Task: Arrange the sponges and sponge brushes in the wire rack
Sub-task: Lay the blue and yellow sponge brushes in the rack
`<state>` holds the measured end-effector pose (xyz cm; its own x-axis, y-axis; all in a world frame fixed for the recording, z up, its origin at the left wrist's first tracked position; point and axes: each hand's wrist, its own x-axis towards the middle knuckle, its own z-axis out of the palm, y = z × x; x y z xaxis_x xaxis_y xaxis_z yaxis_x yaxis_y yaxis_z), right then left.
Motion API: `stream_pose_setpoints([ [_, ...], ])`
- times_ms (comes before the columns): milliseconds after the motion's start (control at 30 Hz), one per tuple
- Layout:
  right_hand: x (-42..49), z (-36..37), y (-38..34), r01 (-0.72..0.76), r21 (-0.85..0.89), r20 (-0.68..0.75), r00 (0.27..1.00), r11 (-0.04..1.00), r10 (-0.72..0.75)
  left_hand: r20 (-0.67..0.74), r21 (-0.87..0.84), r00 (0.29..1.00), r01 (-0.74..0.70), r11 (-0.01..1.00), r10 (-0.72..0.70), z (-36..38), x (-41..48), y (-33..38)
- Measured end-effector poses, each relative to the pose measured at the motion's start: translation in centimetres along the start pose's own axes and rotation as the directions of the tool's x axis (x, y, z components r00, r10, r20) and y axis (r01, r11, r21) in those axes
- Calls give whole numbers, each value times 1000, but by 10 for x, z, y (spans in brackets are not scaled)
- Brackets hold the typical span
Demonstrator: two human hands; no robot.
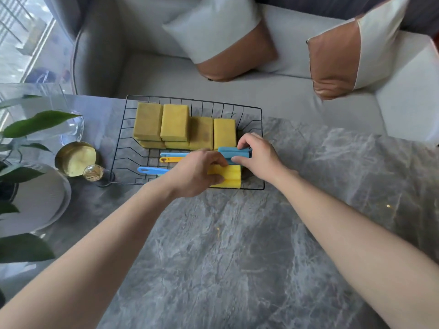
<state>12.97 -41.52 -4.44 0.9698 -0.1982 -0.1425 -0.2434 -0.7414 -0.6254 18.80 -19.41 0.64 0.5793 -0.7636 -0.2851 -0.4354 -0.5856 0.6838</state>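
Observation:
A black wire rack sits on the grey marble table. Several yellow-green sponges lie stacked in rows across its far half. In the near half lie sponge brushes with handles pointing left: a blue handle, an orange handle and another blue handle. My left hand grips the nearest brush where the handle meets its yellow sponge head. My right hand pinches the blue head of the rear brush at the rack's right side.
A gold round tin and a small glass stopper stand left of the rack. A white plate, a glass vase and plant leaves fill the left edge. A grey sofa with two cushions lies beyond the table.

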Motion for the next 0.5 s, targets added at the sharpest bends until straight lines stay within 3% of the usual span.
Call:
stream_pose_setpoints([
  [267, 13, -8, 7, 20, 89, 29, 999, 996, -23, -63, 11, 998, -23, 1000, 24, 39, 28, 2],
  [500, 12, -6, 15, 46, 123, 31, 998, 991, -50, -170, 223, 982, -43, 974, 82, 59, 29, -5],
])
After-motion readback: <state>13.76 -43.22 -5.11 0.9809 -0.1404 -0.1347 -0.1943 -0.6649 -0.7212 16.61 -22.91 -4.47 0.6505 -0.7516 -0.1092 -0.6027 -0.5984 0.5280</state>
